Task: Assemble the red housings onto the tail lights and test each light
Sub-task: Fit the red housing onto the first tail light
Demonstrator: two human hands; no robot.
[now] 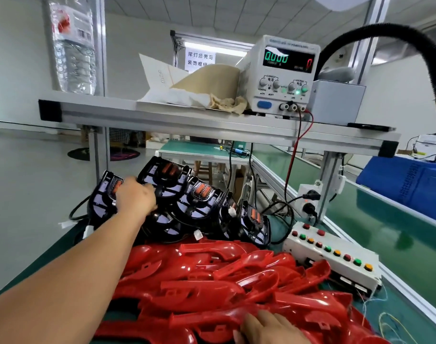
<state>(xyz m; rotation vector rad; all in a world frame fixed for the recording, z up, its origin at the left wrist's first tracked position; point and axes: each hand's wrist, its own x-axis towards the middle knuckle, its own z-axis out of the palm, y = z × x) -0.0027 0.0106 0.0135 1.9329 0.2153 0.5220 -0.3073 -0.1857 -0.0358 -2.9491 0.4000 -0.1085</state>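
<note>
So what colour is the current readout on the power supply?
Green digits on the power supply, head view.

Your near table is buried under red housings (236, 289), tail lights (187, 202) behind, button box (336, 254) right; shelf (187, 117) caps headroom.

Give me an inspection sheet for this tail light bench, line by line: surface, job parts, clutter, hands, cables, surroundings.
Surface: green bench mat, mostly covered with parts.
Job's things: pile of red housings at the front; black tail lights stacked behind them; white button box on the right; power supply on the upper shelf, display reading zeros.
Clutter: water bottle, brown paper and cardboard on the shelf.
Grippers: left hand reaches into the tail lights, grip hidden; right hand rests flat on the housings.
Cables: red and black leads drop from the supply; black cords at a socket strip.
Surroundings: black flexible hose, blue bin.
</note>
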